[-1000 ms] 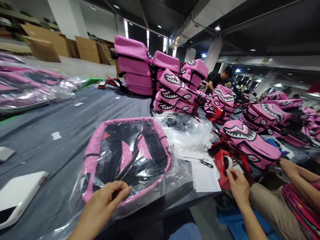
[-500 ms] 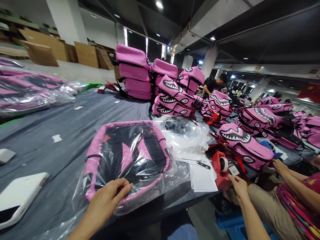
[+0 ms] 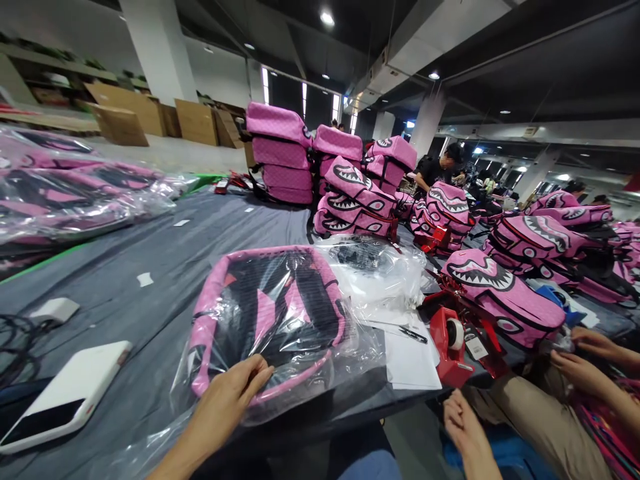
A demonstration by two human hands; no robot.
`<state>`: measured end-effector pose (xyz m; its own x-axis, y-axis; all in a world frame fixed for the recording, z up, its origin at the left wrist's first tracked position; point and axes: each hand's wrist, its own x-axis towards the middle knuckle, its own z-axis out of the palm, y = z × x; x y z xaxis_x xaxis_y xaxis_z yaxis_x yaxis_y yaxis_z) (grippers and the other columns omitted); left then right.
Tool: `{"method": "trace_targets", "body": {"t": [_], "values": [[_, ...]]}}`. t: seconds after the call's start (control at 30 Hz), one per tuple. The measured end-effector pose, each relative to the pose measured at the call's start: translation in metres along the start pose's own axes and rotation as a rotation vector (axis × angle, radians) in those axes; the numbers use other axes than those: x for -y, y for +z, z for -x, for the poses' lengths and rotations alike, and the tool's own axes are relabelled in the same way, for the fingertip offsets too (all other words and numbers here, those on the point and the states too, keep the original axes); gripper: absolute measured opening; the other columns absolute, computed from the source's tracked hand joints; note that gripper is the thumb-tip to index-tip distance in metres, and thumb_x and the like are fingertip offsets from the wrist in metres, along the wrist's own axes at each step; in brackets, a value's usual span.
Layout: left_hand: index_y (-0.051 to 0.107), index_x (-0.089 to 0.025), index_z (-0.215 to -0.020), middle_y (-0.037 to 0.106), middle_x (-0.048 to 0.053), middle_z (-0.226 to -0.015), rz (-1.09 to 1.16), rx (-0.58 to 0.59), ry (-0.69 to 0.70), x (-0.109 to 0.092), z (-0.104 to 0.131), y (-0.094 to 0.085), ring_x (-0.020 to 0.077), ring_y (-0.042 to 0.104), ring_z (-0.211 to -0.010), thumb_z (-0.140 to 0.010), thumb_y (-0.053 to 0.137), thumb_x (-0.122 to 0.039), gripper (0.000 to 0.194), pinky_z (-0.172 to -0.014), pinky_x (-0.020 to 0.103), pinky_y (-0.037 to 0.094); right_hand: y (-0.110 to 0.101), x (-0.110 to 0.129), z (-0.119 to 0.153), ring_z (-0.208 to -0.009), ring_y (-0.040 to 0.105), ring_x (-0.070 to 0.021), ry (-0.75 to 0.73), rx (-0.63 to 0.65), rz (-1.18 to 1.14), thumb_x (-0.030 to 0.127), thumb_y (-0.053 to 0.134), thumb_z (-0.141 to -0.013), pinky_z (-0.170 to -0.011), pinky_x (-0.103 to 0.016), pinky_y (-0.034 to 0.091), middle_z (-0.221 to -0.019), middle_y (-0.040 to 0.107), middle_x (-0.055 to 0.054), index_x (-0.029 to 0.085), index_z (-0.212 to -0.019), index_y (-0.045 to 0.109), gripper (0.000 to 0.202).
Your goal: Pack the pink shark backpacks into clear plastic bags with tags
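While the pink backpack (image 3: 265, 313) lies in a clear plastic bag (image 3: 363, 350) on the gray table cover (image 3: 170, 267), the left hand (image 3: 233, 393) is at its near edge, thumb and fingertips close together, can't tell if pinching film. Right hand (image 3: 465, 427), fingers curled, grip unclear, is near the red tape dispenser (image 3: 453, 373). White papers (image 3: 407, 367) with a black pen (image 3: 414, 335) sit between backpack and dispenser, stacked pink backpacks (image 3: 283, 153) behind, white device (image 3: 83, 380) off left.

Dark ceiling (image 3: 575, 73), lit lamp (image 3: 327, 19); white pillar (image 3: 157, 50), pale wall (image 3: 215, 70); narrow bright windows (image 3: 265, 87); pale floor (image 3: 183, 157).
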<state>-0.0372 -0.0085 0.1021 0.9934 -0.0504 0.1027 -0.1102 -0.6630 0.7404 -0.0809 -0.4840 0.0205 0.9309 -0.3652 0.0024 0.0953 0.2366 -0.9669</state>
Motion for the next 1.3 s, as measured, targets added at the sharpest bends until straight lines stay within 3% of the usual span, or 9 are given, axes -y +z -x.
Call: {"method": "trace_targets", "body": {"t": [0.1,0.23,0.43,0.63,0.73,0.87,0.97,1.07,1.3], "values": [[0.049,-0.026,-0.068,0.058,-0.002,-0.063,0.017,0.027,-0.027,0.001,-0.001,0.000,0.0196,0.057,-0.063,-0.087,0.036,-0.065,0.045,-0.065,0.031,0.042,0.060,-0.003,0.024,-0.046,0.000,-0.0052,0.225,0.256,-0.128,0.065,0.084,-0.066,-0.036,-0.017,0.007,-0.057,0.016,0.013,0.025,-0.061,0.031,0.066],[0.048,-0.026,-0.068,0.059,0.000,-0.065,0.018,0.014,-0.052,-0.002,-0.001,0.000,0.0209,0.057,-0.066,-0.086,0.035,-0.064,0.044,-0.068,0.032,0.040,0.148,0.039,0.036,-0.045,0.014,-0.0066,0.328,0.673,0.022,0.062,0.072,-0.084,-0.040,-0.018,0.015,-0.055,0.027,0.011,0.024,-0.072,0.044,0.048],[0.049,-0.025,-0.068,0.059,0.000,-0.066,0.033,0.000,-0.051,-0.009,0.000,-0.002,0.0210,0.057,-0.067,-0.087,0.037,-0.060,0.041,-0.067,0.032,0.038,0.270,0.111,-0.022,-0.058,0.042,-0.0102,-0.351,1.464,0.774,0.052,0.056,-0.096,-0.056,-0.021,0.030,-0.065,0.051,0.005,0.021,-0.077,0.064,0.037],[0.048,-0.025,-0.069,0.060,0.000,-0.067,0.002,-0.034,-0.039,-0.007,0.001,0.000,0.0213,0.057,-0.068,-0.089,0.038,-0.055,0.037,-0.067,0.033,0.035,0.343,0.092,-0.063,-0.061,0.048,-0.0094,-0.591,1.861,1.265,0.034,0.063,-0.097,-0.056,-0.021,0.028,-0.069,0.059,0.006,0.021,-0.087,0.066,0.017],[0.049,-0.025,-0.070,0.060,0.001,-0.068,-0.006,-0.028,-0.040,-0.005,0.001,0.002,0.0220,0.058,-0.069,-0.090,0.038,-0.054,0.037,-0.068,0.034,0.035,0.360,0.075,-0.067,-0.066,0.052,-0.0107,-0.589,1.834,1.497,0.036,0.072,-0.092,-0.056,-0.023,0.026,-0.075,0.065,0.005,0.022,-0.086,0.067,0.015],[0.050,-0.025,-0.070,0.062,0.001,-0.068,-0.009,-0.032,-0.006,-0.001,0.001,0.005,0.0219,0.059,-0.069,-0.092,0.037,-0.055,0.040,-0.069,0.034,0.036,0.369,0.069,-0.080,-0.067,0.056,-0.0147,-0.396,1.514,1.751,0.058,0.088,-0.069,-0.056,-0.024,0.028,-0.070,0.064,0.002,0.021,-0.071,0.064,0.044],[0.050,-0.025,-0.069,0.062,0.001,-0.068,-0.017,-0.046,0.015,0.004,0.001,0.006,0.0216,0.060,-0.069,-0.093,0.035,-0.056,0.042,-0.068,0.034,0.037,0.356,0.076,-0.090,-0.063,0.053,-0.0128,-0.243,1.304,1.680,0.053,0.092,-0.065,-0.055,-0.024,0.027,-0.065,0.059,0.004,0.019,-0.068,0.059,0.047],[0.049,-0.025,-0.069,0.062,0.000,-0.068,-0.030,-0.042,0.021,0.007,0.001,0.008,0.0212,0.060,-0.069,-0.095,0.034,-0.055,0.042,-0.068,0.034,0.038,0.331,0.078,-0.075,-0.064,0.051,-0.0098,-0.360,1.077,1.425,0.039,0.090,-0.074,-0.057,-0.022,0.027,-0.070,0.059,0.006,0.019,-0.078,0.060,0.036],[0.061,-0.026,-0.080,0.067,0.000,-0.074,-0.119,-0.034,0.113,0.018,0.001,0.009,0.0217,0.064,-0.075,-0.098,0.035,-0.060,0.046,-0.074,0.036,0.043,0.314,0.040,-0.024,-0.069,0.054,-0.0109,-0.373,1.162,1.360,0.050,0.092,-0.066,-0.060,-0.024,0.022,-0.070,0.060,0.008,0.021,-0.075,0.061,0.044]]}}
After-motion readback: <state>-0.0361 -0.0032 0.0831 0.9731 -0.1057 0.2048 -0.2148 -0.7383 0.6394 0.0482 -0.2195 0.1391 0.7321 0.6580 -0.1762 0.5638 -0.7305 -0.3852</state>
